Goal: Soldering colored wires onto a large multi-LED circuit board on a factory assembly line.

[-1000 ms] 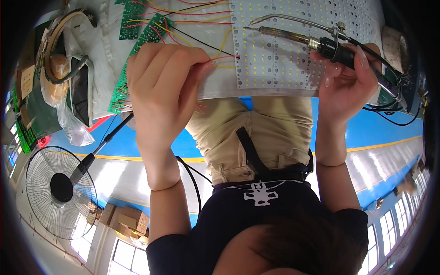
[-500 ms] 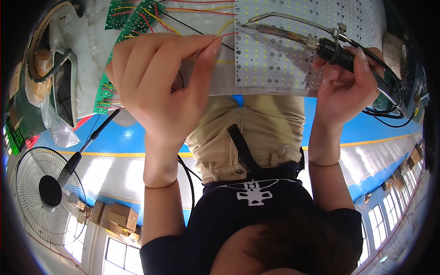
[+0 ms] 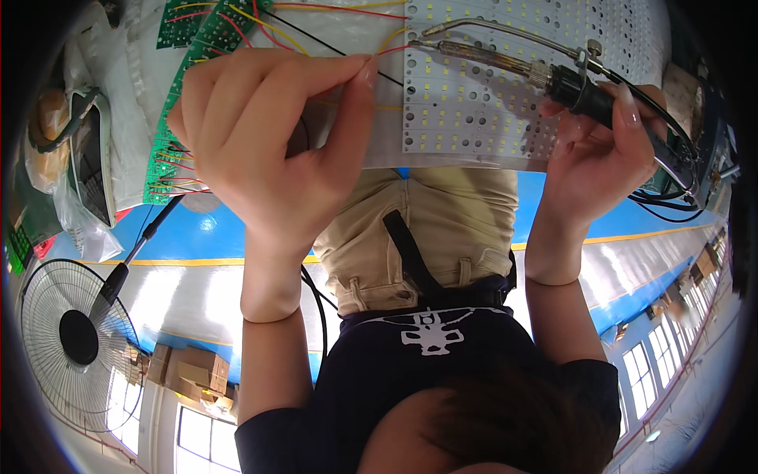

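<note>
My left hand (image 3: 276, 142) pinches a red wire (image 3: 392, 50) between thumb and forefinger; a yellow wire (image 3: 391, 36) runs beside it, and I cannot tell if it is gripped too. The red wire's end meets the left edge of a white LED panel (image 3: 446, 138). In my right hand (image 3: 606, 154) is a soldering iron (image 3: 580, 95) with a thin curved metal tube (image 3: 505, 30) clamped along it. Its tip appears to touch the panel edge at the red wire's end. Green circuit boards (image 3: 209, 47) with red and yellow wires lie partly behind my left hand.
A black wire (image 3: 316, 41) crosses between boards and panel. At the left are a dark-screened device (image 3: 93, 158) and a plastic bag (image 3: 83, 225). A fan (image 3: 79, 336) stands lower left. Black cables (image 3: 671, 197) hang by my right hand.
The red wire's end and the iron's tip have come together at the panel's left edge; before, they were slightly apart. Both hands keep their holds. The whole view has shifted a little.
</note>
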`<act>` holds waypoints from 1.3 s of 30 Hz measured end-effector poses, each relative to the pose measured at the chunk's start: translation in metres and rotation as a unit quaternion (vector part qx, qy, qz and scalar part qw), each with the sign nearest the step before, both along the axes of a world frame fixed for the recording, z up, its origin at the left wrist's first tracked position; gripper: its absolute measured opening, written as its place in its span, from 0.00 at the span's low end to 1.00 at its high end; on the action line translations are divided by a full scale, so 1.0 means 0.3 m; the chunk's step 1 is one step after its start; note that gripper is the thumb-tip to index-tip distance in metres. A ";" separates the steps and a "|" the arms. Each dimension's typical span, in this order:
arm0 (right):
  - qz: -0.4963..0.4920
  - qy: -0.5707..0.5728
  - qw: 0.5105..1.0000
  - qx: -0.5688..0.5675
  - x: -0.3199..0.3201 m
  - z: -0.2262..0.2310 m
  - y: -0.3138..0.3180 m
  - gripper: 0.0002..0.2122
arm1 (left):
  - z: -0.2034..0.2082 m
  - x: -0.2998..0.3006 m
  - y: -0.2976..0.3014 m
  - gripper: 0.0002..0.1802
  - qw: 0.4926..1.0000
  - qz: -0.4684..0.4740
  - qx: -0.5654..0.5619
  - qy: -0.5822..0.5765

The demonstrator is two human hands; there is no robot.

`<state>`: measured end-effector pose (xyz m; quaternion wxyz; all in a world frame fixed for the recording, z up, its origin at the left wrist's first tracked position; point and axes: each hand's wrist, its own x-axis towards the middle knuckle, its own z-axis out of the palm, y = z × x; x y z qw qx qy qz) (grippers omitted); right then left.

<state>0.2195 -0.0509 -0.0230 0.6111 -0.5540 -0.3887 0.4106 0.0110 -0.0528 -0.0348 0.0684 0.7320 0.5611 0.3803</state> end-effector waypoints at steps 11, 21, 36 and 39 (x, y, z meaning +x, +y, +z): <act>0.006 0.020 1.000 0.017 -0.004 0.004 0.008 0.05 | -0.004 -0.007 0.000 0.09 1.000 -0.002 0.005 -0.011; -0.005 0.023 1.000 0.004 -0.005 -0.006 0.006 0.05 | -0.008 -0.012 0.000 0.09 1.000 -0.001 0.016 0.005; 0.013 -0.006 1.000 0.019 -0.005 -0.003 0.006 0.05 | -0.013 -0.009 0.000 0.09 1.000 0.000 0.030 0.001; 0.003 -0.019 0.999 0.028 -0.008 -0.007 0.008 0.05 | -0.009 -0.008 0.001 0.09 1.000 0.002 0.026 0.006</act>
